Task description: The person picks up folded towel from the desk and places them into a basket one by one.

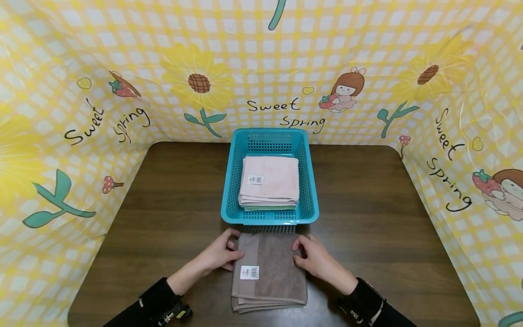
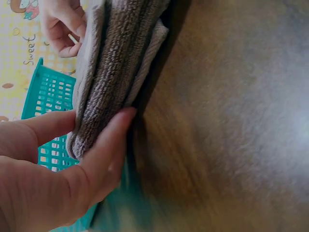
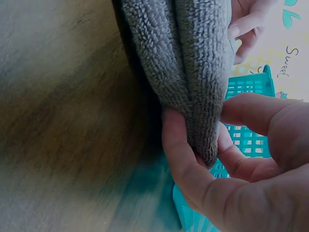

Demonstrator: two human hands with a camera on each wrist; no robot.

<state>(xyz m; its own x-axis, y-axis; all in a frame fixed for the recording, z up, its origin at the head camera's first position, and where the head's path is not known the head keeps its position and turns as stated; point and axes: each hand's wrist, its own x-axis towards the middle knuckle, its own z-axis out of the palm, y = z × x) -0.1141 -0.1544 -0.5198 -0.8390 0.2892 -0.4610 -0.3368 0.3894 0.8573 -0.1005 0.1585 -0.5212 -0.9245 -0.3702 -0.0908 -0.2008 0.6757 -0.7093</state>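
A folded grey-brown towel (image 1: 278, 268) with a white label (image 1: 249, 272) on its left part lies in front of the basket, its layers showing at the near edge. My left hand (image 1: 220, 252) pinches the towel's left side near its far corner; the left wrist view shows the thick folded edge (image 2: 108, 72) between thumb and fingers. On the opposite side, my right hand (image 1: 316, 259) grips the right edge, with one finger (image 3: 175, 140) tucked beneath the fold. Just beyond both hands stands a turquoise plastic basket (image 1: 226, 195).
Inside the basket sits a stack of folded towels, a pale pink towel (image 1: 271, 177) with a label on top and a green edge (image 1: 269, 208) lower down. Dark wood tabletop (image 1: 171, 200) extends to either side. Yellow checked cloth (image 1: 261, 59) hangs around the back and sides.
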